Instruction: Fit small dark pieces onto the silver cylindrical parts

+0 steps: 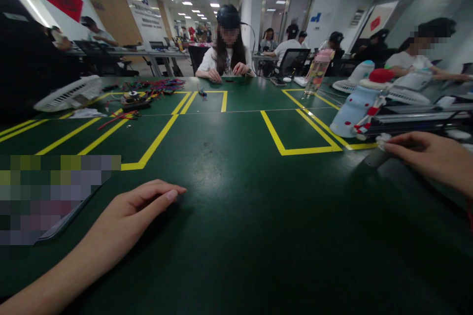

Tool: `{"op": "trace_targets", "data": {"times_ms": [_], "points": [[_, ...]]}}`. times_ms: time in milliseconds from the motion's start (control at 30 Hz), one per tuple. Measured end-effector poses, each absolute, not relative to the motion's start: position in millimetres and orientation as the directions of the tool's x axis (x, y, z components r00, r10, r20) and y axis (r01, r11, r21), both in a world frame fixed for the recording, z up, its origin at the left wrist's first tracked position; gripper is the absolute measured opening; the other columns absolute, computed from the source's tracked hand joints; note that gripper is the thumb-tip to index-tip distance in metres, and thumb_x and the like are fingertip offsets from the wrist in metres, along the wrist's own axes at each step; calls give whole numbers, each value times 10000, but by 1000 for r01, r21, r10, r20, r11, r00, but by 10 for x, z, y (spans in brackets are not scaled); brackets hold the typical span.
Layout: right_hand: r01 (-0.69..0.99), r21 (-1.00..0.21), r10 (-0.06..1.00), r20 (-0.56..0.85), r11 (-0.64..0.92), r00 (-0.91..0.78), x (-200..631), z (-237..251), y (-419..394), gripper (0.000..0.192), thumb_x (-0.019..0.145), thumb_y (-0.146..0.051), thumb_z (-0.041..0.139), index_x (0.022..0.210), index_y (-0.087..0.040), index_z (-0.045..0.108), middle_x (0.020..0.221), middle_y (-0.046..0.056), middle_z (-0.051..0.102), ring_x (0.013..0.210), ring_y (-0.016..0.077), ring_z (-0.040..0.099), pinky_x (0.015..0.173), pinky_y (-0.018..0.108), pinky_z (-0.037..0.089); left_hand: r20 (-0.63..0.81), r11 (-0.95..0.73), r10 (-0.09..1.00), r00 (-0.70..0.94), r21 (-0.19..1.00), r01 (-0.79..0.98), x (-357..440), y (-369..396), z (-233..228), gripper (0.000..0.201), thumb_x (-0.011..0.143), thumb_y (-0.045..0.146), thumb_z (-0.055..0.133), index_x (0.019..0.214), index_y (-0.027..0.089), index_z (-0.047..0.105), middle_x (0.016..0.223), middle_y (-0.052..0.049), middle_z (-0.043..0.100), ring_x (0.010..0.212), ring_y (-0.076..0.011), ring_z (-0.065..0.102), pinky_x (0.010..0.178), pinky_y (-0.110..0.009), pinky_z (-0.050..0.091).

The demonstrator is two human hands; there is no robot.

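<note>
My left hand (146, 202) rests on the dark green tabletop (236, 226), its fingers loosely stretched forward and nothing visible in them. Beside that wrist, a flat tablet-like thing (70, 221) lies at the left, mostly pixelated. Far to the right, my right hand (430, 155) pinches a small crumpled whitish piece (384, 139) between thumb and fingers. Just below it, a short grey cylinder-like object (375, 158) touches or joins this piece; I cannot tell which. Behind the right hand stands a light blue bottle (349, 110) with a red top and red-and-white trim.
Yellow tape (310, 150) marks outlines on the table. Tangled wires (158, 86) and a white fan (70, 93) lie at the far left. A clear pink-lidded bottle (318, 74) stands at the back right, near metal rails (424, 118). A person (229, 54) sits opposite.
</note>
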State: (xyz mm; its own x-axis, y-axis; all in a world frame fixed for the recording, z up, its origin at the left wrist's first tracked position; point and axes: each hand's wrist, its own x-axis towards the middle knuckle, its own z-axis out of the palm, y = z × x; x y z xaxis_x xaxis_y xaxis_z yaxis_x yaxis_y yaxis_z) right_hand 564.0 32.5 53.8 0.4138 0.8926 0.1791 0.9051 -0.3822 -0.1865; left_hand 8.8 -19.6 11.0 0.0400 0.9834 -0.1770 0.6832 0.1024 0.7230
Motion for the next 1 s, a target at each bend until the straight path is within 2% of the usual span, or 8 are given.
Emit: {"op": "trace_targets", "data": {"times_ms": [200, 333, 433, 500, 667, 767, 867, 1000], "points": [[898, -112, 880, 179, -426, 440, 5520, 577, 259, 498, 815, -648, 454, 974, -208, 624, 953, 108, 654, 814, 219, 576, 728, 336, 386, -171, 100, 985, 36, 720, 687, 108, -203, 126, 379, 843, 595, 522, 1002, 295, 690, 1125, 4, 696, 1094, -262, 594, 916, -340, 404], [935, -8, 918, 185, -356, 351, 5530, 486, 281, 541, 741, -682, 548, 980, -196, 557, 933, 118, 644, 762, 218, 577, 712, 334, 396, -161, 97, 987, 30, 725, 681, 108, -215, 137, 395, 835, 607, 518, 997, 293, 693, 1111, -4, 701, 1089, -270, 601, 915, -355, 416], [941, 79, 930, 200, -329, 309, 5555, 386, 319, 514, 767, -626, 564, 1005, -177, 489, 917, 139, 627, 765, 227, 584, 697, 332, 405, -154, 85, 987, 42, 727, 681, 118, -216, 142, 405, 833, 612, 516, 992, 284, 694, 1089, -16, 704, 1068, -278, 608, 916, -369, 421], [951, 79, 925, 270, -299, 268, 5527, 334, 331, 439, 796, -540, 574, 1004, -167, 474, 926, 148, 622, 792, 241, 594, 708, 337, 415, -139, 67, 989, 52, 727, 684, 137, -215, 144, 398, 834, 604, 520, 982, 280, 696, 1082, -16, 705, 1057, -275, 612, 919, -365, 423], [975, -218, 867, 475, -48, 149, 5006, 245, 247, 424, 788, -493, 612, 1053, -178, 511, 1065, 147, 609, 860, 238, 625, 733, 349, 488, -112, 52, 993, 45, 731, 681, 205, -220, 157, 373, 856, 571, 519, 973, 266, 700, 1104, -16, 699, 1067, -261, 611, 922, -346, 419], [886, -383, 896, 439, 261, -74, 4349, 201, 98, 415, 829, -492, 578, 1144, -234, 497, 1132, 91, 597, 917, 198, 636, 770, 338, 537, -106, 36, 993, 60, 730, 682, 218, -221, 164, 359, 864, 556, 521, 970, 262, 698, 1116, -19, 695, 1071, -254, 609, 929, -341, 413], [655, -508, 826, 403, 560, -394, 3678, 189, -55, 332, 844, -417, 594, 1114, -245, 506, 1154, 71, 605, 985, 185, 626, 837, 360, 540, -100, 35, 994, 53, 717, 696, 197, -212, 151, 354, 868, 552, 516, 977, 269, 698, 1115, -15, 698, 1064, -251, 611, 925, -344, 414], [506, -548, 724, 310, 666, -616, 3218, 168, -145, 224, 868, -356, 579, 1034, -213, 535, 1149, 59, 617, 993, 147, 611, 858, 326, 522, -63, 46, 998, -5, 677, 735, 204, -180, 117, 374, 847, 572, 526, 980, 275, 710, 1079, -21, 711, 1033, -264, 621, 919, -368, 421]]}}
